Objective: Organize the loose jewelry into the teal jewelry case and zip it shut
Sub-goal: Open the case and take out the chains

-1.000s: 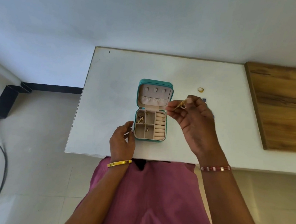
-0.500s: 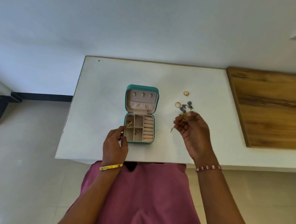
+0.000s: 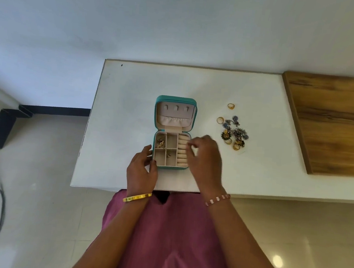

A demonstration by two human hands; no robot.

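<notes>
Teal jewelry case (image 3: 176, 100) | lid open | beige lining | gold pieces inside

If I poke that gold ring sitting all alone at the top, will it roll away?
Probably not far. The gold ring seems to lie flat on the white table, so a poke would likely slide it. It looks small and light, so it may skid easily. Tipped on edge, it could roll.

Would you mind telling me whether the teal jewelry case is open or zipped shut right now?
Open. The teal jewelry case has its lid raised, showing the pink lining and the divided compartments.
</notes>
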